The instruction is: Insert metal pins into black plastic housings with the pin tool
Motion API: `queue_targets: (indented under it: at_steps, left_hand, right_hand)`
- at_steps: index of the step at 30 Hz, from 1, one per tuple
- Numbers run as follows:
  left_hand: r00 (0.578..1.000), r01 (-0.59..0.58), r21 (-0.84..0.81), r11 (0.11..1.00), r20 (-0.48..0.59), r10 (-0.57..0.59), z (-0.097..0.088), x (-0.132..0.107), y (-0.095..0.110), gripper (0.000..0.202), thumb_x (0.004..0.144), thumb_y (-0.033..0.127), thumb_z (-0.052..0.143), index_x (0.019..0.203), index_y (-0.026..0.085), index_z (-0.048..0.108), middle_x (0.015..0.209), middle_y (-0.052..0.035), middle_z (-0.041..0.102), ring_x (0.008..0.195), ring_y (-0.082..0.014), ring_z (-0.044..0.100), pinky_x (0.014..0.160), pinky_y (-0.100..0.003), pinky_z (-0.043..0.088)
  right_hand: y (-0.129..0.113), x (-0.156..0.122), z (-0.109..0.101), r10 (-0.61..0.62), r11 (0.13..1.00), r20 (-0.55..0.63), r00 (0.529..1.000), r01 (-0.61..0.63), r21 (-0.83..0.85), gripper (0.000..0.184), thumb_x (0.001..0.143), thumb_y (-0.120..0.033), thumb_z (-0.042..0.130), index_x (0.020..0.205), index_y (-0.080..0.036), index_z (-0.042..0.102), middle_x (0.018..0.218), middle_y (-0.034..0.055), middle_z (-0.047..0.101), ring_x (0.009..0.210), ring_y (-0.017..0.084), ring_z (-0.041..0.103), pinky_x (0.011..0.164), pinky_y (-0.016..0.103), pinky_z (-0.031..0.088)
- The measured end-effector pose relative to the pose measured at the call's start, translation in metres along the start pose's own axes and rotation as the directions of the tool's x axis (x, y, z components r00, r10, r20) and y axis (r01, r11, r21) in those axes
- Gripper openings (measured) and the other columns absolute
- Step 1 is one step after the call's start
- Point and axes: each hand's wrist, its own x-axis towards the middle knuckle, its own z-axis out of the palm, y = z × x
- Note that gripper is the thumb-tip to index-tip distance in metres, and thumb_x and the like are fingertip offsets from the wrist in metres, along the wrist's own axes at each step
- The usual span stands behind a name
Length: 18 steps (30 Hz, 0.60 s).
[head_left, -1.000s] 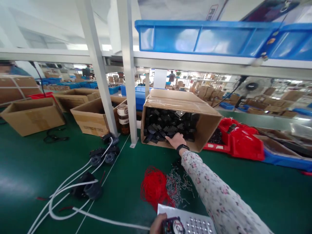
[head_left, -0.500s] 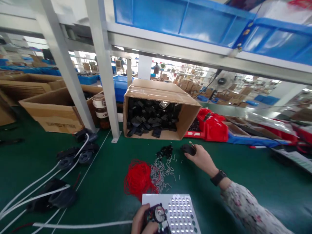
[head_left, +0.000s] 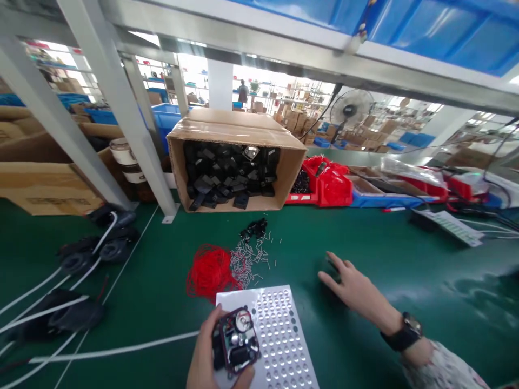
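The right hand (head_left: 357,292) goes from the mouth of the box (head_left: 239,125), at 12 o'clock from the metal sheet (head_left: 279,337), to 2 o'clock over the table (head_left: 312,237). Its thumb and forefinger, earlier around a dark shape, now part, a blur between them. More of the left hand (head_left: 206,354) and its gadget (head_left: 239,343) shows at 6 o'clock.

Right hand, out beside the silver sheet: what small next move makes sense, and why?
Probably bring the right hand across to the open black unit: the left hand grips it with its inner parts exposed, while the right stands apart.
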Motion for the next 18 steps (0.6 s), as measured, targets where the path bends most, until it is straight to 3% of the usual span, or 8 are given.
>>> queue_targets:
  at_steps: [2,4,8,11,14,16,17,18]
  left_hand:
    - [0.999,0.004,0.036,0.999,0.033,-0.005,-0.002,-0.002,0.002,0.068,0.071,0.048,0.064,0.127,0.016,0.041,0.126,-0.0162,0.051,0.112,-0.0333,0.054,0.098,-0.047,0.044]
    - [0.997,0.022,0.031,0.999,0.073,-0.024,-0.004,-0.003,0.003,0.068,0.070,0.045,0.065,0.126,0.016,0.040,0.127,-0.0166,0.050,0.113,-0.0335,0.053,0.100,-0.049,0.041]
    - [0.982,0.095,0.046,0.994,0.160,-0.101,-0.008,-0.003,0.005,0.069,0.072,0.036,0.065,0.130,0.017,0.033,0.126,-0.0159,0.049,0.112,-0.0313,0.053,0.097,-0.049,0.044]
    - [0.981,0.086,0.076,0.993,0.166,-0.098,-0.009,-0.002,0.006,0.066,0.073,0.033,0.065,0.129,0.018,0.034,0.126,-0.0152,0.049,0.112,-0.0310,0.054,0.096,-0.049,0.044]
    - [0.982,0.085,0.043,0.995,0.167,-0.091,-0.009,-0.001,0.010,0.066,0.070,0.029,0.067,0.127,0.017,0.035,0.124,-0.0156,0.052,0.110,-0.0309,0.055,0.094,-0.048,0.046]
    - [0.982,0.080,0.004,0.997,0.169,-0.079,-0.010,0.000,0.018,0.066,0.068,0.025,0.068,0.125,0.017,0.037,0.120,-0.0144,0.055,0.106,-0.0290,0.059,0.089,-0.043,0.051]
    - [0.985,0.049,0.019,0.999,0.163,-0.052,-0.011,0.000,0.023,0.066,0.066,0.023,0.070,0.124,0.018,0.038,0.118,-0.0131,0.057,0.103,-0.0282,0.060,0.086,-0.041,0.053]
    - [0.988,-0.007,0.072,0.997,0.156,-0.005,-0.012,0.001,0.030,0.066,0.065,0.022,0.072,0.122,0.019,0.041,0.115,-0.0119,0.058,0.101,-0.0279,0.061,0.084,-0.040,0.053]
  right_hand:
    - [-0.006,-0.017,0.003,-0.012,0.999,0.099,0.995,0.015,-0.031,0.074,0.084,-0.060,0.045,0.145,-0.020,0.028,0.115,0.0163,0.053,0.078,0.032,0.066,0.073,0.046,0.050]
    - [0.001,-0.033,0.000,-0.050,0.998,0.191,0.980,0.054,-0.017,0.083,0.079,-0.053,0.057,0.147,-0.025,0.018,0.129,0.0162,0.045,0.085,0.032,0.065,0.074,0.043,0.051]
    - [0.034,-0.046,-0.011,-0.164,0.986,0.270,0.949,0.154,0.060,0.096,0.066,-0.020,0.066,0.146,-0.034,0.015,0.148,0.0072,0.024,0.113,0.030,0.054,0.086,0.036,0.048]
    - [0.043,-0.041,-0.011,-0.205,0.978,0.252,0.946,0.190,0.085,0.089,0.070,-0.021,0.062,0.146,-0.035,0.018,0.148,0.0047,0.027,0.113,0.029,0.053,0.087,0.038,0.047]
    - [0.023,-0.034,-0.006,-0.189,0.975,0.158,0.969,0.166,0.147,0.064,0.074,-0.036,0.062,0.134,-0.025,0.044,0.130,0.0102,0.047,0.098,0.031,0.059,0.081,0.041,0.048]
    - [-0.004,-0.036,-0.005,-0.107,0.937,0.101,0.989,0.067,0.344,0.052,0.074,-0.046,0.063,0.120,-0.022,0.057,0.111,0.0105,0.057,0.082,0.028,0.061,0.069,0.037,0.050]
    - [-0.020,-0.040,-0.004,-0.052,0.854,0.132,0.990,-0.024,0.520,0.052,0.075,-0.052,0.061,0.117,-0.022,0.058,0.102,0.0096,0.060,0.074,0.025,0.060,0.058,0.032,0.048]
    - [-0.037,-0.046,-0.003,-0.018,0.689,0.216,0.976,-0.144,0.710,0.053,0.078,-0.056,0.058,0.119,-0.024,0.056,0.093,0.0081,0.062,0.065,0.020,0.058,0.047,0.026,0.043]
